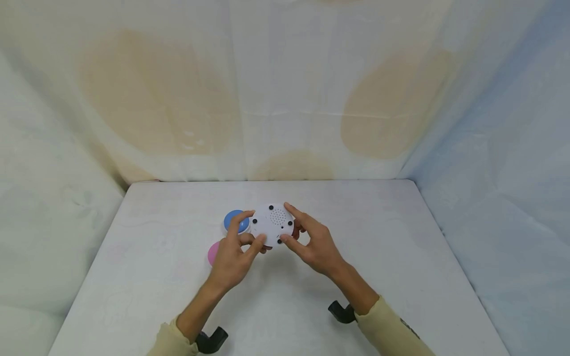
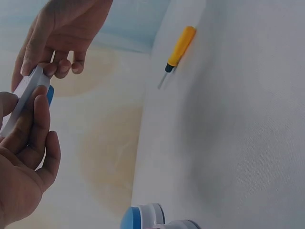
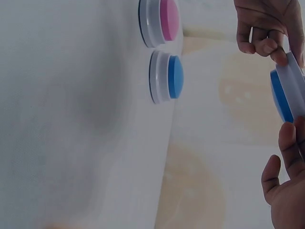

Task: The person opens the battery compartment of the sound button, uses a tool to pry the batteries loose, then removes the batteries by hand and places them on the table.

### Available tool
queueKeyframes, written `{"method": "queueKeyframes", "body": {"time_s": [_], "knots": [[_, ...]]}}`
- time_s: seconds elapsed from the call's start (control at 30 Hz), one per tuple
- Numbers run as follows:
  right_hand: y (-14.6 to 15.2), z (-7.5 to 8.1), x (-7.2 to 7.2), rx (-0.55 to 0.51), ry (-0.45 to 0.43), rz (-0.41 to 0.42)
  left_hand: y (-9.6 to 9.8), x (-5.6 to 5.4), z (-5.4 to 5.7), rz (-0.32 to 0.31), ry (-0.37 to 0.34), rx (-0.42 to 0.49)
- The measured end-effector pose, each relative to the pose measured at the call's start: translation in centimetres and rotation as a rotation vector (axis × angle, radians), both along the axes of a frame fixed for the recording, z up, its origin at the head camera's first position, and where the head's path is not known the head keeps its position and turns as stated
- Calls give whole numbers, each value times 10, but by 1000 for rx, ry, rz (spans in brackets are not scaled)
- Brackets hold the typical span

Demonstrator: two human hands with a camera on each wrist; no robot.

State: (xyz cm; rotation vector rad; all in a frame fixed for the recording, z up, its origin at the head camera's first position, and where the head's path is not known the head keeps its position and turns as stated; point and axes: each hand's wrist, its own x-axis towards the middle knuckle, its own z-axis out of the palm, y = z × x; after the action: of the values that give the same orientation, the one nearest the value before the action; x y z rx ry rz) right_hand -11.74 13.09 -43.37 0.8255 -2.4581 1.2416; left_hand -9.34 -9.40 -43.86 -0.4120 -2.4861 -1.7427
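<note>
Both hands hold a round white push-button device [image 1: 267,227] up above the table, its underside toward the head camera. Several black feet and a patch of small speaker holes show there. My left hand [image 1: 232,261] pinches its left edge between thumb and fingers. On the opposite edge, my right hand [image 1: 319,248] grips it with thumb and fingers. From the right wrist view, the device's blue button cap [image 3: 281,97] faces away from the palms' thumbs. A second, blue-capped button [image 3: 175,77] and a pink-capped button [image 3: 169,20] stand on the table.
A screwdriver with a yellow handle [image 2: 182,46] lies on the white table [image 1: 401,277], seen in the left wrist view. Pale sheets with tan blotches [image 1: 160,99] hang behind the table and at its sides. Black curved pieces [image 1: 213,341] sit at both sleeves.
</note>
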Motion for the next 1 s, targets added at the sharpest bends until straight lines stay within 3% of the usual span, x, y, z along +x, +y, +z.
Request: {"method": "queueKeyframes", "body": {"time_s": [0.13, 0.4, 1.0], "knots": [[2, 0, -2, -1, 8, 24, 1, 1, 0, -29, -30, -7], [5, -1, -4, -23, 15, 56, 0, 2, 1, -58, -23, -39], [11, -3, -1, -36, -29, 40, -4, 7, -6, 8, -3, -115]]}}
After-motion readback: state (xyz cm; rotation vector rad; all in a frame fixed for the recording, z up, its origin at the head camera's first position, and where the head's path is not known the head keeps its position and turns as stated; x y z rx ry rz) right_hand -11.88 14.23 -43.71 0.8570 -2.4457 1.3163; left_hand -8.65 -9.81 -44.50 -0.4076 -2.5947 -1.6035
